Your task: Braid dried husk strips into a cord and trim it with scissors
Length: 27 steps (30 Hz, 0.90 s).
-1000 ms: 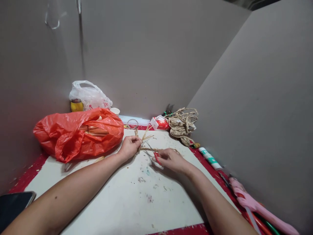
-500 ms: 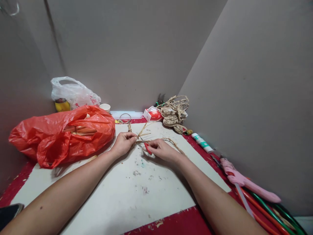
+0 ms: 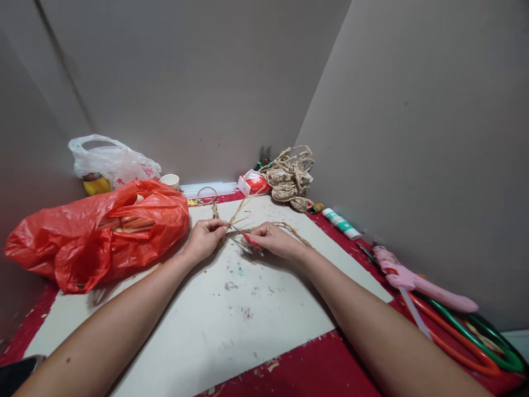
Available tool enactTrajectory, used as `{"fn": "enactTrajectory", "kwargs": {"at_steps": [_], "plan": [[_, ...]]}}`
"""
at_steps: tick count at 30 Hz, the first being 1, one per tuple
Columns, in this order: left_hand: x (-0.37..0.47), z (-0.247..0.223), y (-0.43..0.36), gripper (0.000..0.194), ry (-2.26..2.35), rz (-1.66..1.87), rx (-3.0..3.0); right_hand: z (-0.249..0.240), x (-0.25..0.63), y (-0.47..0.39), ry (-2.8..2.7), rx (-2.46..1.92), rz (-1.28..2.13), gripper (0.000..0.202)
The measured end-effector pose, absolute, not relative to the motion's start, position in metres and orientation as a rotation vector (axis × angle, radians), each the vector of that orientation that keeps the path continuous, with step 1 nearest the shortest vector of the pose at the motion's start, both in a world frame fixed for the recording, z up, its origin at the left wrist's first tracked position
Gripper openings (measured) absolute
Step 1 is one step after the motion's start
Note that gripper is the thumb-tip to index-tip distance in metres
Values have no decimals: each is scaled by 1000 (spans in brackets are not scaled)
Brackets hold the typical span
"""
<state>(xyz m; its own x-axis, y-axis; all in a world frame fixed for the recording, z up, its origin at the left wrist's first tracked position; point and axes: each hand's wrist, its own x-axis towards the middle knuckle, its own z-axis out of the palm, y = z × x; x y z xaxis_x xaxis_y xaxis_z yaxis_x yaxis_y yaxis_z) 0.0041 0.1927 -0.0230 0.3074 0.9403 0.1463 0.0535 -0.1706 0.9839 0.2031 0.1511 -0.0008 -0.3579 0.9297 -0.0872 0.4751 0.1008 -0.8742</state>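
Note:
My left hand (image 3: 206, 238) is closed, pinching a tan braided straw cord (image 3: 236, 232) near its frayed end. Loose straw strands (image 3: 236, 212) fan upward from the pinch. In my right hand (image 3: 270, 240) is a small pair of scissors with red handles (image 3: 250, 239). Their metal blades point left and reach the strands right beside my left fingertips. Part of the cord runs behind my right hand and curves out on the white sheet (image 3: 264, 303). A knotted piece of cord (image 3: 215, 210) lies just beyond my left hand.
A red plastic bag (image 3: 124, 237) bulges at left. Along the back stand a white cup (image 3: 169, 181), a wire ring (image 3: 206, 195), a tissue pack (image 3: 252, 184) and cord bundles (image 3: 289, 179). At right lie a white-green roll (image 3: 341, 223) and a pink glue gun (image 3: 425, 284).
The scissors have turned so their blades lie flatter and point more to the left at the strands. The view has shifted slightly; both hands keep their grip.

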Motion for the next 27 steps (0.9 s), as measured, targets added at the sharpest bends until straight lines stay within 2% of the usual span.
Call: {"fn": "enactTrajectory", "kwargs": {"at_steps": [12,27], "plan": [[6,-18,191,16,947,1064,1465,12,198,144,-1795,-1344,1303,53],[6,-5,187,13,1021,1099,1649,16,199,145,-1868,-1318,1174,45]]}}
